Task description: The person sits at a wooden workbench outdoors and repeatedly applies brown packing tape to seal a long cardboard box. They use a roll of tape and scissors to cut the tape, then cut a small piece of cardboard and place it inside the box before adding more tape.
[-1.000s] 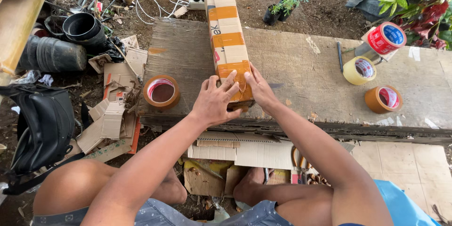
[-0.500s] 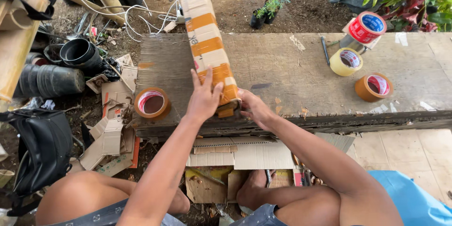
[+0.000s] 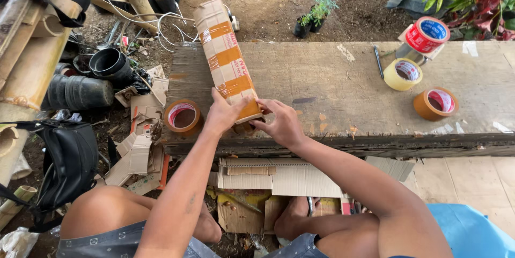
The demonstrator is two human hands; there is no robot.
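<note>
Brown cardboard, banded with orange tape, forms a long narrow box (image 3: 225,56) lying on a weathered wooden bench (image 3: 343,97). The left hand (image 3: 222,112) presses flat on the box's near end, fingers spread and closed over its top. The right hand (image 3: 281,124) grips the same end from the right side, fingers curled at the corner. The box runs away from the person, tilted slightly left, its far end reaching past the bench's back edge.

Just left of the hands, an orange tape roll (image 3: 182,117) sits at the bench's front left corner. Well apart on the right stand three more rolls: a brown one (image 3: 435,103) near the front edge, a yellowish one (image 3: 403,74) behind it, and a red-and-white one (image 3: 426,34) farthest back. A dark pen (image 3: 378,61) lies beside them. The bench's middle stretch between box and rolls is bare wood.

Below the front edge, torn cardboard scraps (image 3: 268,180) pile up by the person's knees. Left of the bench lie black pots (image 3: 80,83), bamboo poles (image 3: 32,48) and a black bag (image 3: 67,164).
</note>
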